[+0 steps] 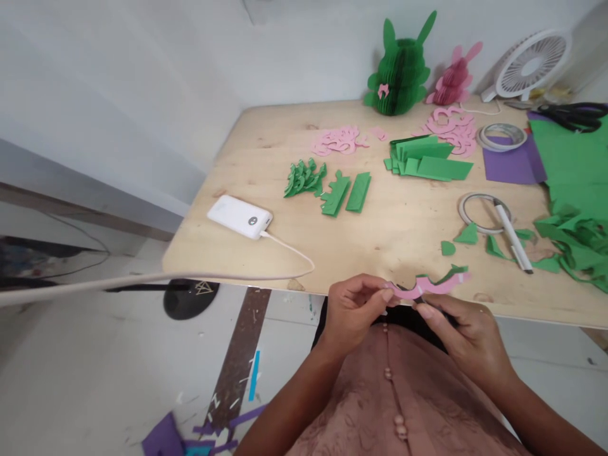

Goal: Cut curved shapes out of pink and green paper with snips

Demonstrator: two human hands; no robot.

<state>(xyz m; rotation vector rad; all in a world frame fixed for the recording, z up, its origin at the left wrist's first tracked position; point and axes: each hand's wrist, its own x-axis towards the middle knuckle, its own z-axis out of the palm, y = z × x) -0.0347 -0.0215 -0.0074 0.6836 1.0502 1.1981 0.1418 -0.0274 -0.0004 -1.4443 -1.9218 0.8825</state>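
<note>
My left hand (356,307) pinches one end of a wavy-edged pink paper strip (408,292) with green paper behind it. The strip stretches to the right, just above the table's front edge. My right hand (468,329) is closed around dark scissors (449,316), mostly hidden by the fingers, with the blades against the strip's lower edge. Past my hands lie a folded green strip (358,192), a partly cut green piece (336,195) and a pile of small green cutouts (304,177). Green offcuts (468,234) lie beyond my right hand.
A white power bank (240,216) with a cable sits at the left. Pink cutouts (337,140), stacked green strips (430,158), tape (502,136), a white pen (513,237) and black-handled scissors (572,116) lie farther back. Green (401,76) and pink (453,82) paper rabbits stand near a fan (532,66).
</note>
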